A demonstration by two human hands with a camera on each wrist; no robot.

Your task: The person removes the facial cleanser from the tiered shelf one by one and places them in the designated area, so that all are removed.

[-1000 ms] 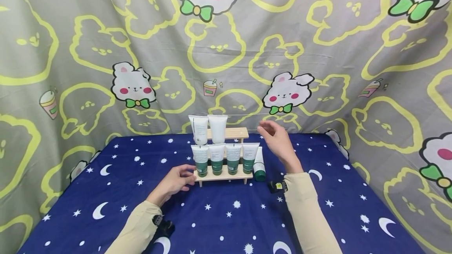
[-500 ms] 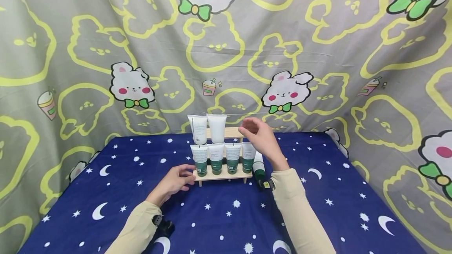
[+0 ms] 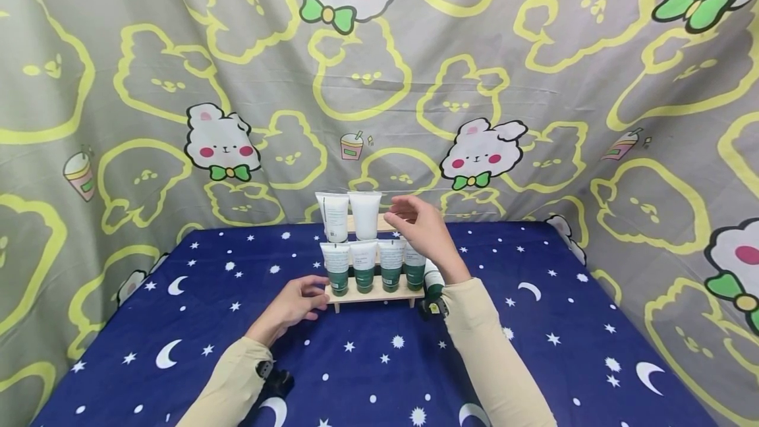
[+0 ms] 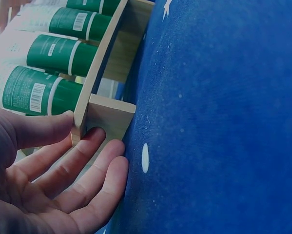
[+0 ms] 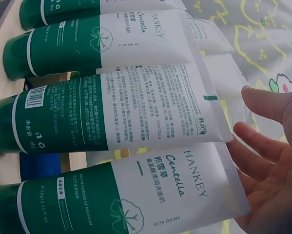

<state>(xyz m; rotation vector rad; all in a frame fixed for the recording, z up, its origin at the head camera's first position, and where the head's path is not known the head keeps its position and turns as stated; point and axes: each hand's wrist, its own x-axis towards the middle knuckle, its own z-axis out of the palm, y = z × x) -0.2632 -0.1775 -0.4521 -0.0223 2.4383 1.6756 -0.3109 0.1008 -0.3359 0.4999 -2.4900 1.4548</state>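
A small two-step wooden stand (image 3: 373, 296) bears several white-and-green squeeze tubes, cap down. Four-abreast, the front row includes a tube (image 4: 38, 90) with a barcode at its left end. On the upper step, two white tubes (image 3: 365, 216) stand side by side at the left. My left hand (image 3: 296, 302) pinches the lower step's left corner, thumb on top and fingertips underneath. My right hand (image 3: 422, 229), holding nothing, hovers by the upper step with loosely bent fingers. Its fingertips are just right of the nearer upper tube and behind the front tubes (image 5: 150, 112).
One more tube (image 3: 435, 275) lies at the stand's right side, partly covered by my right wrist. A dark blue cloth (image 3: 379, 374) with moons and stars covers the table. Behind it hangs a grey curtain (image 3: 391, 97) with cartoon animals.
My right hand has moved left from beside the stand to the upper step, near the white tubes. My left hand has stayed on the stand's corner.
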